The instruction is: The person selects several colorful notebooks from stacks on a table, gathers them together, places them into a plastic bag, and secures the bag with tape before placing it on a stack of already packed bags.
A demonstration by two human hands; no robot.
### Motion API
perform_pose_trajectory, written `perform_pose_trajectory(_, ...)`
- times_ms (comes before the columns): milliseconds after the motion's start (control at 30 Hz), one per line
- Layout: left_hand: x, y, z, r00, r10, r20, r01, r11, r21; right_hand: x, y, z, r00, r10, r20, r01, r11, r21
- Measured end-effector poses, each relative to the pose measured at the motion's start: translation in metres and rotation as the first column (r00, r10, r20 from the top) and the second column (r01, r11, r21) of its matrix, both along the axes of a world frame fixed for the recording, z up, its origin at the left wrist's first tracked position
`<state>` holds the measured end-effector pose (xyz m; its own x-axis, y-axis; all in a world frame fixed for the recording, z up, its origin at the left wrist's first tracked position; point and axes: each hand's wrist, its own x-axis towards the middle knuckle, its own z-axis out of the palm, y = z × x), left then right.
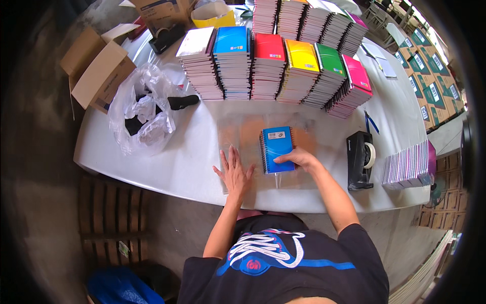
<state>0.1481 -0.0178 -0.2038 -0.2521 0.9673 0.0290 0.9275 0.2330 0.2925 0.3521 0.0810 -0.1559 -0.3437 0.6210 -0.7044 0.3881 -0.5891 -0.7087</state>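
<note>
A blue spiral notebook lies with its wire binding to the left, in the middle of the near part of the table. My right hand grips its lower right side, thumb on the cover; the other fingers are partly hidden. Whether more notebooks lie under it I cannot tell. Beneath is a clear plastic sheet or bag, with brownish patches showing through. My left hand rests flat on the plastic, fingers spread, left of the notebook and apart from it.
Tall notebook stacks in several colours line the back. A plastic bag of scraps and an open carton stand left. To the right are a tape dispenser, blue-handled pliers or cutters and a purple-edged notebook pile.
</note>
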Motion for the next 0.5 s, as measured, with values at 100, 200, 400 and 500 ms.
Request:
perform_pose_trajectory(100, -0.008, 0.003, 0.004, 0.966, -0.106, 0.238, 0.024, 0.946, 0.322, 0.001, 0.001, -0.013, 0.999, 0.006, -0.047, -0.005, 1.0, 0.026)
perform_pose_trajectory(200, -0.017, 0.02, 0.012, 0.796, -0.158, 0.584, -0.12, 0.905, 0.409, 0.001, -0.001, -0.003, 0.997, -0.002, -0.074, 0.002, 1.0, -0.005)
perform_pose_trajectory(400, -0.065, 0.032, 0.016, 0.451, -0.007, 0.892, 0.111, 0.993, -0.048, -0.002, 0.001, 0.002, 0.998, 0.028, 0.052, -0.027, 0.999, -0.034)
perform_pose_trajectory(500, -0.066, 0.035, 0.023, 0.559, -0.142, 0.817, 0.168, 0.984, 0.055, -0.001, 0.003, -0.002, 1.0, 0.022, -0.002, -0.022, 1.0, -0.015)
